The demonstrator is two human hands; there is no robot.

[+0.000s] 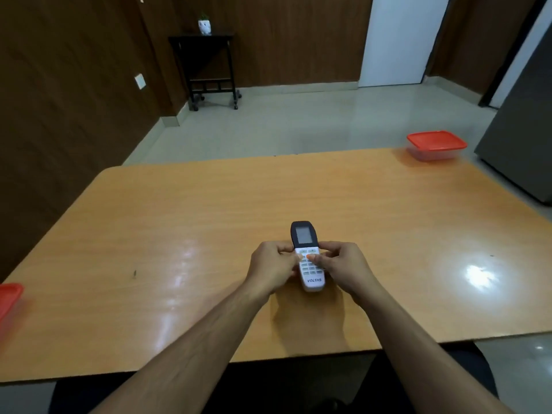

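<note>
A white air-conditioner remote (304, 243) with a dark top, a small grey screen and the word VOLTAS near its bottom end is held just above the orange-brown table (209, 222), near its middle. My left hand (273, 270) grips the remote's left side with curled fingers, thumb on the keypad. My right hand (342, 268) grips the right side the same way, its thumb tip on the buttons beside the left thumb. The remote's underside is hidden.
A clear plastic box with a red lid (436, 144) sits at the table's far right corner. Another red-lidded box (9, 300) shows at the left edge. A grey cabinet (519, 138) stands right of the table. A dark trolley (209, 70) with a small pot stands by the far wall.
</note>
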